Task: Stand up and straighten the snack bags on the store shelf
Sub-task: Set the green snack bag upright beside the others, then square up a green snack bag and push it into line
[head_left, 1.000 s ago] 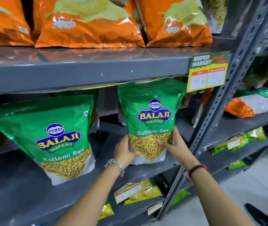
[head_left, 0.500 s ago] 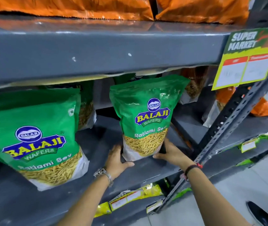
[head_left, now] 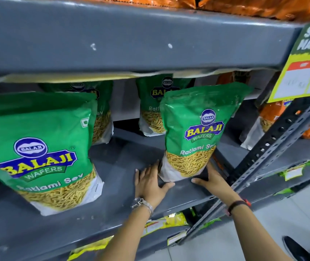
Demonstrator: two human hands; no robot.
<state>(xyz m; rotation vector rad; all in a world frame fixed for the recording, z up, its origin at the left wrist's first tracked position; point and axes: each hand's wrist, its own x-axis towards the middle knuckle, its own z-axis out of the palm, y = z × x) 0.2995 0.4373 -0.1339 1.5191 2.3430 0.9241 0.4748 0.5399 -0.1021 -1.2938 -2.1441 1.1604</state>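
The green bag (head_left: 197, 132) now stands on its own base on the grey shelf (head_left: 127, 159), where a second ago it was held up between two palms. The left hand (head_left: 150, 182) has slid down off the pack and lies flat and open on the board just left of the bag's bottom corner. The right hand (head_left: 213, 180), also open, rests at the bag's lower right corner, its fingers touching the base. Neither hand grips anything. The bag leans slightly to its left. Behind the bag another green bag (head_left: 154, 102) stands upright, and well to the left of it sits a bigger-looking bag (head_left: 37, 147). This one seems nearly settled; a small nudge may square it.
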